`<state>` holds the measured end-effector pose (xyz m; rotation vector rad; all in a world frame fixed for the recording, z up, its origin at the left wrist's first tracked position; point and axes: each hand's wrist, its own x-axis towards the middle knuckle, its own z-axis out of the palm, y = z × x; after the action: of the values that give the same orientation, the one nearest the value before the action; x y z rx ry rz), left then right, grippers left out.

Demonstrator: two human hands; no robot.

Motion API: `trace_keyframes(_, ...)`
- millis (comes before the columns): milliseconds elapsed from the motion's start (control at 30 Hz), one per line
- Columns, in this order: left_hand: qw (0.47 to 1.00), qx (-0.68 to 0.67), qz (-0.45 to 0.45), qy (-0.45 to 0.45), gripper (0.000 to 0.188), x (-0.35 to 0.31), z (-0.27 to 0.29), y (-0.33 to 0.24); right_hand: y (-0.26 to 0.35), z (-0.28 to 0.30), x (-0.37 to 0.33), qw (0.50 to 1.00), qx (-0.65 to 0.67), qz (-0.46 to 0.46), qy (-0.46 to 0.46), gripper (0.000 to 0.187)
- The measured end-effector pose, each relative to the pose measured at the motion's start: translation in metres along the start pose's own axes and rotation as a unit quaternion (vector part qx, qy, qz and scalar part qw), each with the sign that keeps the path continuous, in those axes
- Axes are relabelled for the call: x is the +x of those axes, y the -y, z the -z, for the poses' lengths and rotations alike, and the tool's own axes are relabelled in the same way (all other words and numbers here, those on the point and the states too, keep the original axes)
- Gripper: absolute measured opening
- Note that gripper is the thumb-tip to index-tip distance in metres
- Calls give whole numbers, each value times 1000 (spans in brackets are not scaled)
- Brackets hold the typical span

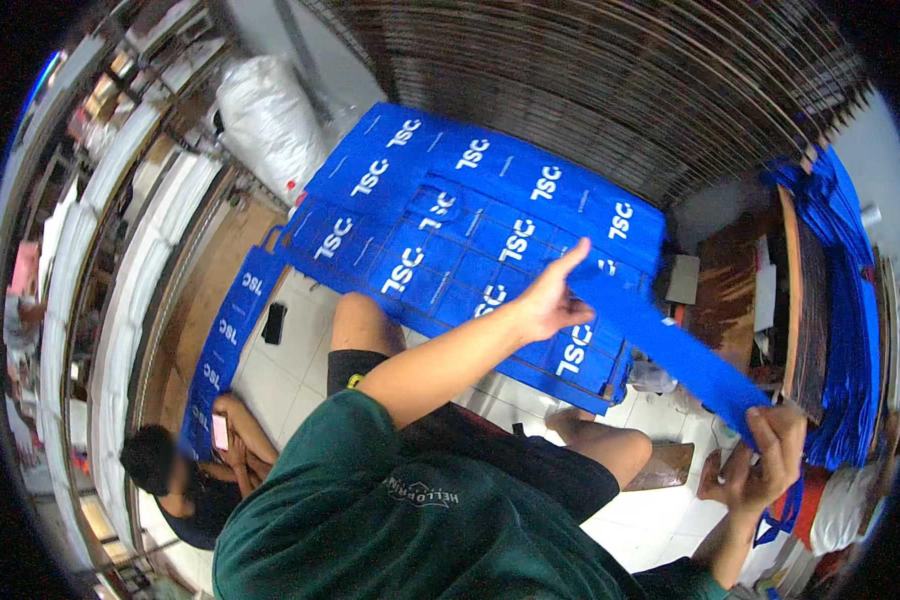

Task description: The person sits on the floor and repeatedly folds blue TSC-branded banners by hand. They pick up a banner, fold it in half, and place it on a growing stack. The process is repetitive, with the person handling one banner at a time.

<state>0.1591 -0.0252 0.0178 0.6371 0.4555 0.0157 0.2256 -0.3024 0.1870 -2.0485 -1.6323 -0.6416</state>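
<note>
A long band of blue fabric [692, 362] stretches between my hands, slanting down to the right. My left hand [552, 302] is at its upper end, thumb raised and fingers curled at the band's edge. At the lower end my right hand [768, 450] grips the band, thumb and fingers closed on it. Beneath my left hand lies a wide blue printed fabric sheet [390, 205] with white lettering, spread over a low surface. Darker grid lines show across its middle. The fingers behind the band are partly hidden.
Blue fabric pieces [842, 330] hang stacked at the right. Dark wire racks [590, 70] rise behind the sheet. At left, a seated person [205, 485] holds a phone beside a blue printed strip [225, 335]. A black phone [273, 323] lies on the tiles; a white plastic sack [270, 120] stands behind.
</note>
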Motion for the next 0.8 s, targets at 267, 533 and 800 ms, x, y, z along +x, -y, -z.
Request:
trace_keyframes(267,961,-93,-114,-235,24,-19,166,-82,18,-169,64,961,223,-130,102,17)
trace_keyframes(533,923,36,-325,-205,34,5,232,-233,3,-313,137,951,270,-128,-82,18)
trace_keyframes(800,798,244,-372,-406,42,-6,403,-200,57,-488,115,975,215,-13,51,31)
